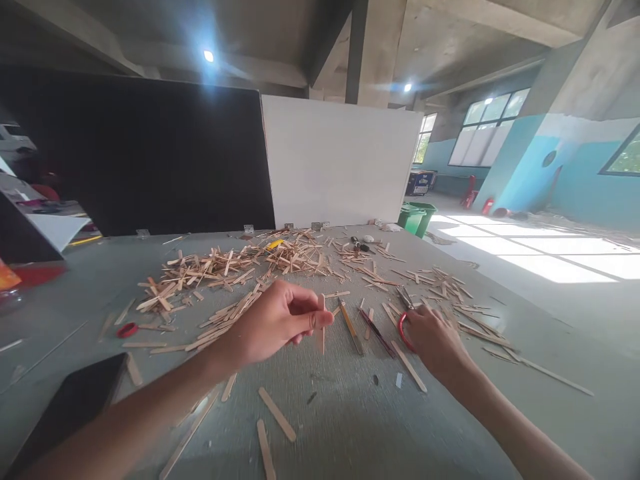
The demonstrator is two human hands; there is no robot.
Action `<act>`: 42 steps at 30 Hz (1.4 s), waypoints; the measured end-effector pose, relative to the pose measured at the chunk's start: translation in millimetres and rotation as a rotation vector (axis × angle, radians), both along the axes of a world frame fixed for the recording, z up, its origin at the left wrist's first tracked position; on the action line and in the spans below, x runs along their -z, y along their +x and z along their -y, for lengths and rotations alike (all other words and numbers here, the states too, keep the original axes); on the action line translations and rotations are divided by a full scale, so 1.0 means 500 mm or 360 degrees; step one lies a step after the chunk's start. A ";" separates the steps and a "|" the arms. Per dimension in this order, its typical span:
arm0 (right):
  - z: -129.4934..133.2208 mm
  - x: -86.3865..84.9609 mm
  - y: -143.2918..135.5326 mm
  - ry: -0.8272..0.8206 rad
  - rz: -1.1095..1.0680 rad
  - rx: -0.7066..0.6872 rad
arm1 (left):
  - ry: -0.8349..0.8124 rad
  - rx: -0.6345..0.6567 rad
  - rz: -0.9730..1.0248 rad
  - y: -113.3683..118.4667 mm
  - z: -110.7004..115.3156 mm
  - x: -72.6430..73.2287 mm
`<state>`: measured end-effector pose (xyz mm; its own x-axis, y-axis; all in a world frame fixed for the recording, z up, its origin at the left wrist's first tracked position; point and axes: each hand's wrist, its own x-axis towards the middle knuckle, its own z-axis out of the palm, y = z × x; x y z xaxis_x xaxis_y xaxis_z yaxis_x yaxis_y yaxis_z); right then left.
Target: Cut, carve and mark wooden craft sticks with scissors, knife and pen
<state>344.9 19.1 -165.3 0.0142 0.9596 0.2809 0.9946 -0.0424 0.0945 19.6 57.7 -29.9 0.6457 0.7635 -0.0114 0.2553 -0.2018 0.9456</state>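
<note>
Pinched between the thumb and fingers of my left hand (285, 321) is a wooden craft stick (322, 340), held upright above the table. My right hand (437, 340) is closed on the red-handled scissors (406, 327), whose metal blades point away from me. Between my hands lie a yellow pencil-like tool (351, 327) and a thin dark red tool (377, 331). A loose stick (409, 367) rests just left of my right hand.
Piles of wooden sticks (295, 257) cover the table's far half, with a yellow object (275, 245) on top. A red ring (127, 330) and a dark flat object (75, 407) lie left. Black and white panels (340, 163) stand behind.
</note>
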 end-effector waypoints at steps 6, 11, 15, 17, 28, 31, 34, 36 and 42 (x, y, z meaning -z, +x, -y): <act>-0.035 -0.002 -0.085 0.0068 0.0326 -0.0576 | -0.0285 -0.0090 -0.0016 0.023 0.002 0.129; -0.082 -0.003 -0.134 0.0181 0.0547 -0.0967 | -0.0385 -0.0275 0.0076 0.026 0.010 0.228; -0.100 0.004 -0.158 0.0221 0.0590 -0.1236 | -0.0391 -0.0285 0.0106 0.020 0.012 0.262; -0.101 0.006 -0.164 0.0275 0.0546 -0.1248 | -0.0389 -0.0293 0.0127 0.016 0.015 0.268; -0.104 0.028 -0.136 0.0382 -0.0123 -0.1360 | -0.0440 -0.0344 0.0253 0.008 0.034 0.265; -0.084 0.025 -0.148 0.0458 -0.0446 -0.1300 | -0.0477 -0.0336 0.0254 0.006 0.037 0.258; -0.051 0.005 -0.179 0.0460 -0.1143 -0.1037 | -0.0469 -0.0340 0.0253 0.006 0.041 0.258; -0.029 -0.009 -0.203 0.0281 -0.1582 -0.0898 | -0.0445 -0.0352 0.0260 0.006 0.042 0.261; -0.007 -0.007 -0.233 0.0065 -0.2199 -0.0688 | -0.0380 -0.0452 0.0267 0.007 0.043 0.268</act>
